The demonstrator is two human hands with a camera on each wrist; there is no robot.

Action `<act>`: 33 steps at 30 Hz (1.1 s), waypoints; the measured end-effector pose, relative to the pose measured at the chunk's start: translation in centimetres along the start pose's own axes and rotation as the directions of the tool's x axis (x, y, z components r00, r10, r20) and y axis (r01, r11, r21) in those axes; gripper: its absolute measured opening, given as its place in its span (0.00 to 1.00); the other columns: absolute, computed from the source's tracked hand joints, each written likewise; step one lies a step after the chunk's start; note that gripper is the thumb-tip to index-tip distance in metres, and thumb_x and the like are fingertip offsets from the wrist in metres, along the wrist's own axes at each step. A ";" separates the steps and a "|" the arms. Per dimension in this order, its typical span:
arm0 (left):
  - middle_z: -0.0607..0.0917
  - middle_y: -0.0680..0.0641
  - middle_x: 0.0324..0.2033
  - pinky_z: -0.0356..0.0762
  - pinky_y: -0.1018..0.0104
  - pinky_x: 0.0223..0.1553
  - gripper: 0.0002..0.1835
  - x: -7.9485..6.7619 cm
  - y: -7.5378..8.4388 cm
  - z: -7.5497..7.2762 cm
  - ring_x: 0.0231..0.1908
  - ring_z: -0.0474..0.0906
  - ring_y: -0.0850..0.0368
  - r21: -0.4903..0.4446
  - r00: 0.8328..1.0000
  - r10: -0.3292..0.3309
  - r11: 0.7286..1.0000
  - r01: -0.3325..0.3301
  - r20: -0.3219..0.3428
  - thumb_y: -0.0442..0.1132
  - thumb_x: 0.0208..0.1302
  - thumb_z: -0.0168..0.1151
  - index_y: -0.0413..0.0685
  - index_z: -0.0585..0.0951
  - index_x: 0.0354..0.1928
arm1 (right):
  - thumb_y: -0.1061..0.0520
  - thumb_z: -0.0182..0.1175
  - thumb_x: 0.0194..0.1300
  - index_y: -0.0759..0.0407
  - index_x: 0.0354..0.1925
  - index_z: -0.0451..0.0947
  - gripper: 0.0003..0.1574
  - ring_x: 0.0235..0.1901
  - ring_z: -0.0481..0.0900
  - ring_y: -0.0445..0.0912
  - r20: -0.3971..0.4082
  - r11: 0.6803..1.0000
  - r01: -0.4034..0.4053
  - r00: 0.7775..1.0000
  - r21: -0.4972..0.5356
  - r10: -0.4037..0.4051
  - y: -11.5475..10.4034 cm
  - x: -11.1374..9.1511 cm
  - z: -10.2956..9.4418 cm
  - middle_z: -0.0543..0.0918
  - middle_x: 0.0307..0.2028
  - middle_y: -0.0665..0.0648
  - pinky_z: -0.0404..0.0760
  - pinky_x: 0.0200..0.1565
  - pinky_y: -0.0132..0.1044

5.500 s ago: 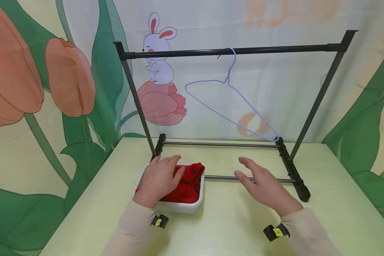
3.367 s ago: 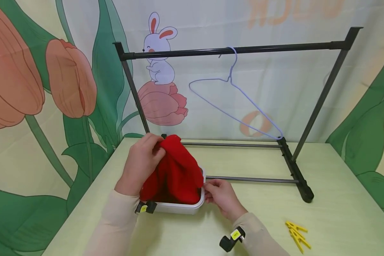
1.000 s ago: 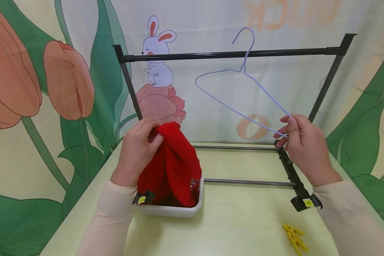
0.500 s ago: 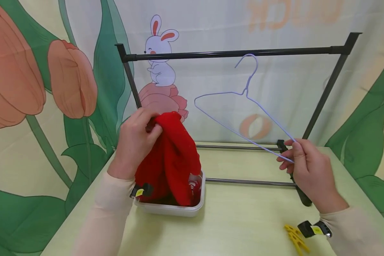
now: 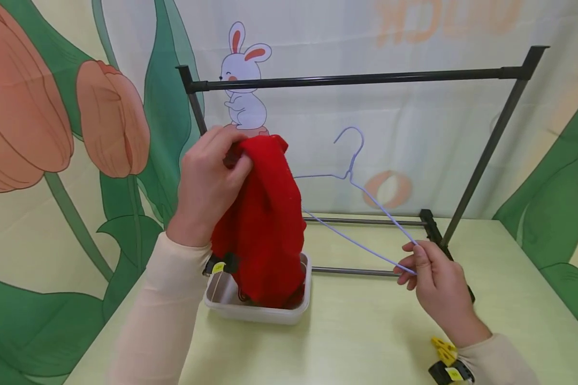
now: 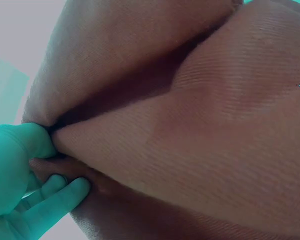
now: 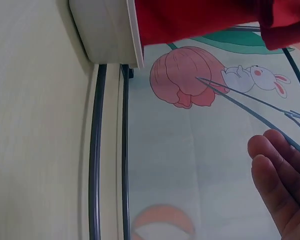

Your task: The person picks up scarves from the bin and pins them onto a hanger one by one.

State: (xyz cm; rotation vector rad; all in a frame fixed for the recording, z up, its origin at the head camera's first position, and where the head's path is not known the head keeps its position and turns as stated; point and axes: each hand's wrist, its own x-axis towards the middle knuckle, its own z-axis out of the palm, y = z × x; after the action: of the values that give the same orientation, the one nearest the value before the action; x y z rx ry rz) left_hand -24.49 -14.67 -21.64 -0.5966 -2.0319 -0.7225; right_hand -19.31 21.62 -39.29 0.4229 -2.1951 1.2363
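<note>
My left hand (image 5: pixel 207 184) pinches the top edge of a red knit garment (image 5: pixel 270 224), which hangs with its lower end in a white plastic box (image 5: pixel 257 314). In the left wrist view, the fingers grip the folded fabric (image 6: pixel 190 140), with a deep fold open beside them. To the right, my right hand (image 5: pixel 438 286) holds a lilac wire hanger (image 5: pixel 350 174) by one lower corner. Its hook points up, off the rack; the garment hides its left end. The right wrist view shows the hanger (image 7: pixel 252 114) tapering away from the fingers toward the garment.
A black clothes rack (image 5: pixel 366 79) stands behind both hands, with lower bars along the pale table (image 5: pixel 356 331). Yellow clothespins (image 5: pixel 444 348) lie at the right, partly covered by the right wrist's camera. A printed curtain (image 5: pixel 438 144) hangs behind.
The left hand has gripped the garment and raised it partly out of the box. The right hand took the hanger off the rack's bar, then lowered it and moved it left toward the garment.
</note>
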 end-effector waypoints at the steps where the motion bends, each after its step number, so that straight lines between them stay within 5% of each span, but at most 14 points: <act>1: 0.88 0.40 0.50 0.90 0.49 0.51 0.12 0.2 0.3 0.3 0.46 0.83 0.46 -0.006 1.000 0.004 1.000 -0.004 -0.004 0.36 0.73 0.67 0.42 0.87 0.55 | 0.63 0.47 0.87 0.69 0.50 0.79 0.14 0.22 0.86 0.31 -0.002 1.000 -0.003 1.000 0.009 0.003 0.0 -0.1 0.1 0.91 0.30 0.64 0.83 0.24 0.28; 10: 0.88 0.40 0.42 0.89 0.55 0.45 0.07 0.3 3.4 5.2 0.41 0.83 0.46 -0.032 0.997 0.068 0.997 -0.068 -0.021 0.34 0.72 0.65 0.40 0.86 0.48 | 0.64 0.47 0.86 0.69 0.48 0.79 0.14 0.20 0.86 0.34 -0.024 0.995 -0.023 0.999 0.096 0.025 -0.7 -1.2 1.3 0.91 0.27 0.62 0.84 0.23 0.29; 17: 0.87 0.41 0.43 0.90 0.57 0.47 0.06 -1.8 4.6 9.9 0.42 0.84 0.48 -0.069 0.998 0.065 0.996 -0.065 0.008 0.34 0.71 0.67 0.41 0.85 0.46 | 0.63 0.46 0.87 0.70 0.50 0.77 0.15 0.20 0.87 0.39 -0.012 0.976 -0.100 0.994 0.195 0.104 -2.1 -1.8 1.6 0.90 0.29 0.64 0.87 0.24 0.34; 26: 0.87 0.41 0.47 0.88 0.59 0.51 0.06 -4.8 4.3 14.3 0.44 0.84 0.47 0.010 0.992 0.060 0.998 -0.061 0.111 0.34 0.71 0.67 0.41 0.85 0.46 | 0.61 0.43 0.88 0.73 0.49 0.75 0.18 0.20 0.88 0.43 -0.038 0.921 -0.173 0.979 0.348 0.199 -3.3 -2.6 1.9 0.90 0.27 0.48 0.86 0.22 0.36; 30: 0.85 0.41 0.53 0.88 0.58 0.57 0.11 -5.4 3.7 15.3 0.50 0.84 0.46 0.023 0.964 0.042 0.998 -0.050 0.261 0.35 0.73 0.67 0.41 0.84 0.54 | 0.61 0.44 0.88 0.72 0.49 0.75 0.16 0.19 0.87 0.43 -0.051 0.894 -0.175 0.975 0.413 0.215 -3.5 -2.8 2.1 0.90 0.27 0.49 0.85 0.21 0.35; 33: 0.83 0.41 0.59 0.86 0.57 0.62 0.16 -5.7 3.0 15.4 0.56 0.84 0.47 -0.003 0.906 0.032 0.999 -0.034 0.423 0.37 0.76 0.65 0.41 0.81 0.61 | 0.63 0.44 0.88 0.71 0.48 0.75 0.15 0.18 0.87 0.42 -0.070 0.895 -0.162 0.975 0.415 0.209 -3.6 -2.9 2.2 0.90 0.26 0.50 0.85 0.21 0.34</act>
State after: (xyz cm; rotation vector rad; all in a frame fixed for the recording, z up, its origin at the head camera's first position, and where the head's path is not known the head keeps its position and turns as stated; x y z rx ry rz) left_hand -28.54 -2.80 -32.63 -0.8416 -2.4134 -0.6042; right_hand -15.86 17.88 -39.55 0.2984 -1.9107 1.7906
